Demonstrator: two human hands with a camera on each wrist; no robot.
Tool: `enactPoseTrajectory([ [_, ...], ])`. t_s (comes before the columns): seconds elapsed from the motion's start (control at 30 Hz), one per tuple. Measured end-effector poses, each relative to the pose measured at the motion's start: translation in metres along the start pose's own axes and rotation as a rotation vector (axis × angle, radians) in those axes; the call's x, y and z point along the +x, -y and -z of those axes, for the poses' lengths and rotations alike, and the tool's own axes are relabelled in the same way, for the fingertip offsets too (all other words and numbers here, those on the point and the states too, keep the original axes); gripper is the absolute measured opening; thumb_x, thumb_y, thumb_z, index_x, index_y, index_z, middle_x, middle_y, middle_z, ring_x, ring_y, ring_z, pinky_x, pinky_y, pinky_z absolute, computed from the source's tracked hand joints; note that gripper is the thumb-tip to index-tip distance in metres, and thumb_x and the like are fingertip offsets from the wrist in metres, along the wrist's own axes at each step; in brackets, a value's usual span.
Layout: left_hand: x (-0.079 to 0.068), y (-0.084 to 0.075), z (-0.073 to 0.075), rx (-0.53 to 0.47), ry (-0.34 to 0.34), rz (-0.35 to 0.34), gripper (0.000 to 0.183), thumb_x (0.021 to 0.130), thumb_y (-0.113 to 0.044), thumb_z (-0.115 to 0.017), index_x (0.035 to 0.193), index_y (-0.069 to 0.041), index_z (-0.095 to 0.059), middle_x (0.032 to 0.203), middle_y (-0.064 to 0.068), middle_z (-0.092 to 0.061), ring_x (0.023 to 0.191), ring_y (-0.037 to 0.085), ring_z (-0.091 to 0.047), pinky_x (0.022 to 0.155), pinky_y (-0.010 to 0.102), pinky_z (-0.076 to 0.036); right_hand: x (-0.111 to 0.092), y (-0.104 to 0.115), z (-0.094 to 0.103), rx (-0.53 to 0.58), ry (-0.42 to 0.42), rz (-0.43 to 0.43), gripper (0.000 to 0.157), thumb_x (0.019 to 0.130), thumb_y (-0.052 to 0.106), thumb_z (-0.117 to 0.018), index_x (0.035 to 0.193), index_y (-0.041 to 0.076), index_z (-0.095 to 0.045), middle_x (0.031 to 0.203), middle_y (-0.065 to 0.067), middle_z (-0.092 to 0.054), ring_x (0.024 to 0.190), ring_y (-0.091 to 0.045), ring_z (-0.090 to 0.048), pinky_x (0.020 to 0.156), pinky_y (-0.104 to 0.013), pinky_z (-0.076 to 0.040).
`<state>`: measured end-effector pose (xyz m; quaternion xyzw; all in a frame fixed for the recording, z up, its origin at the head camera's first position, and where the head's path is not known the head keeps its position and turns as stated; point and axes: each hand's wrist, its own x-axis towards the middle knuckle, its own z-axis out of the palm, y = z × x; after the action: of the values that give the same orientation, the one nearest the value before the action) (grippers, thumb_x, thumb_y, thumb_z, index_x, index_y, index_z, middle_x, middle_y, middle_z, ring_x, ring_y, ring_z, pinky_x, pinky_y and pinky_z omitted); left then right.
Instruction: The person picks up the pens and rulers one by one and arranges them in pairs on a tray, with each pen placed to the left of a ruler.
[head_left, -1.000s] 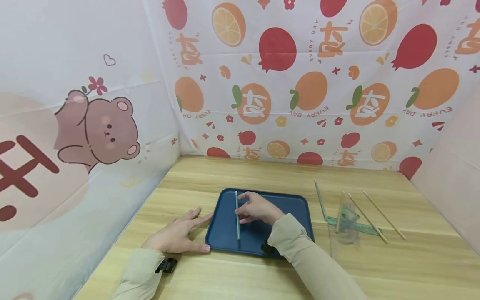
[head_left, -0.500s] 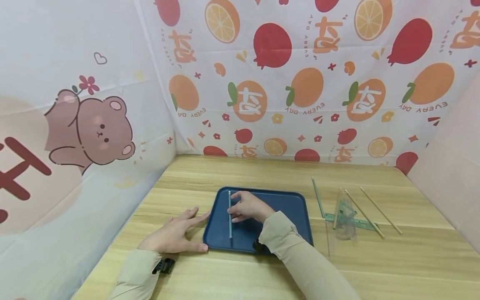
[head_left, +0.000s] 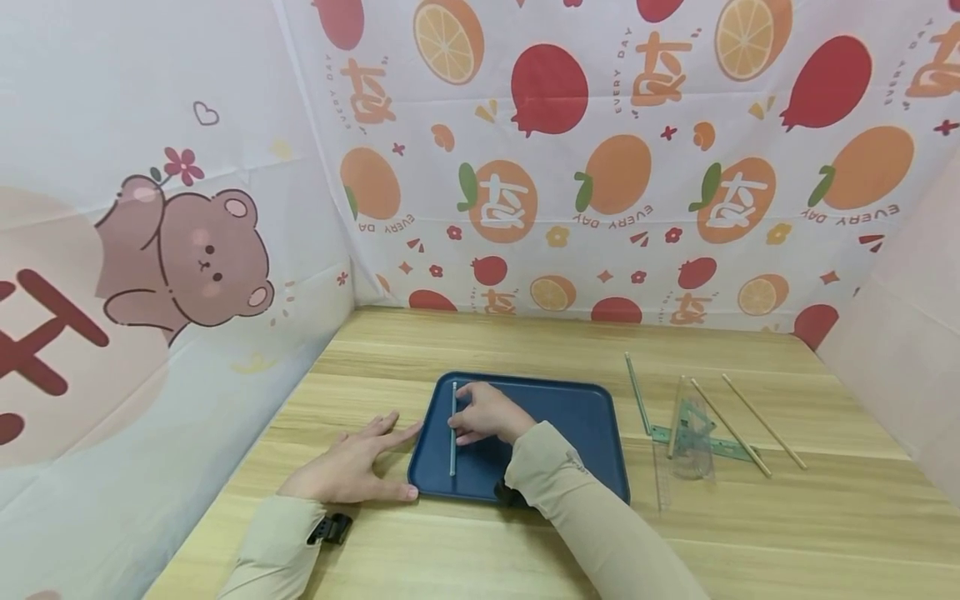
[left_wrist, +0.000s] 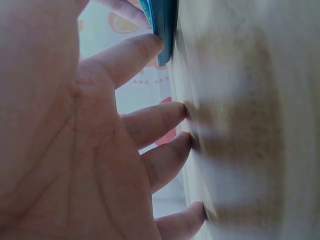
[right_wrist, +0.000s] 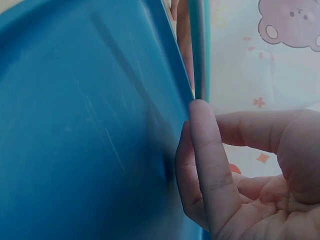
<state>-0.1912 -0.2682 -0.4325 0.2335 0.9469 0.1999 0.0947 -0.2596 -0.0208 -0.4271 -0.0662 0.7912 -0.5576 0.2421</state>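
Observation:
A dark blue tray [head_left: 564,421] lies on the wooden table. My right hand [head_left: 489,414] is over its left half and pinches a slim green pencil [head_left: 453,457] between thumb and fingers. The pencil runs front to back, close to the tray's left side; its shadow falls on the tray in the right wrist view. Spread flat on the table to the left, my left hand [head_left: 348,468] touches the tray's left edge with forefinger and thumb. In the left wrist view, a finger [left_wrist: 135,54] meets the tray's edge [left_wrist: 163,47], the other fingertips resting on the table.
Right of the tray lie another green pencil [head_left: 637,392], several wood-coloured pencils [head_left: 763,421], a green ruler [head_left: 731,448] and clear plastic drawing tools [head_left: 693,465]. Patterned cloth [head_left: 555,275] hangs behind the table and along the left side.
My right hand has carried the green pencil leftward over the tray, nearer its left edge. The left hand stays at the tray's edge.

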Motion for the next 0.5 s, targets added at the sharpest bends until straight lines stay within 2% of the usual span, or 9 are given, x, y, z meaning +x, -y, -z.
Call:
enactPoseTrajectory([
  [0.23,0.000,0.000,0.000,0.015,-0.009,-0.013,0.104,0.081,-0.071,-0.083,0.165,-0.023,-0.046,0.170,0.034,-0.034,0.157,0.059,-0.031,0.109,0.093,-0.024,0.003,0.001,-0.007,0.001,-0.023,-0.022,0.061,0.098,-0.004,-0.070,0.155,-0.004,-0.048,0.079,-0.009,-0.067,0.066,-0.014,-0.066,0.062,-0.024,-0.064],
  [0.5,-0.001,0.001,0.000,0.015,-0.008,-0.016,0.103,0.082,-0.071,-0.082,0.165,-0.024,-0.045,0.170,0.034,-0.033,0.157,0.059,-0.031,0.108,0.094,-0.024,0.002,0.005,-0.015,-0.056,-0.068,-0.027,0.060,0.098,-0.004,-0.071,0.154,-0.002,-0.048,0.079,-0.010,-0.068,0.065,-0.014,-0.067,0.062,-0.025,-0.064],
])
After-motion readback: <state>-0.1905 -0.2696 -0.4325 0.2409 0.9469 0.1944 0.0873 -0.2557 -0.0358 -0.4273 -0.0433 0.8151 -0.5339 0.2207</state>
